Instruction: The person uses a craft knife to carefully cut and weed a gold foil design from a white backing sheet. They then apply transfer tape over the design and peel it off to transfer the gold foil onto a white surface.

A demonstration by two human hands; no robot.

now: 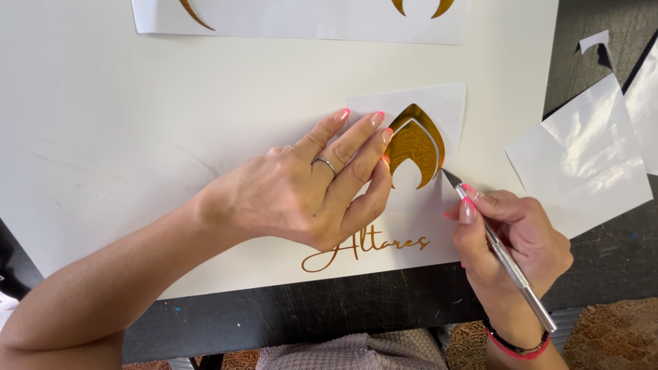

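Two hands work here on one small piece. My left hand [312,185] lies flat on the white sticker sheet [439,109], the fingers spread a little and pressed down beside the gold pointed shape [415,147], so this hand pinches nothing, it only holds the sheet against the big white board [137,123]. My right hand [510,236] is closed around the craft knife [504,257] like around a pen, thumb and first finger pinching the metal handle near the front, and the dark blade tip touches the lower right edge of the gold shape. Below my left hand there is gold handwriting-style lettering [384,247] on the board. To the right, well apart, a loose shiny backing sheet [582,157] lies on the dark table [603,260]. I think that to do this well I must keep the blade low and light, so it lifts only the thin gold edge and does not cut the paper under it. My left fingertips should stay near the blade but never in front of it, and the pressure must be steady so the sheet cannot slide.
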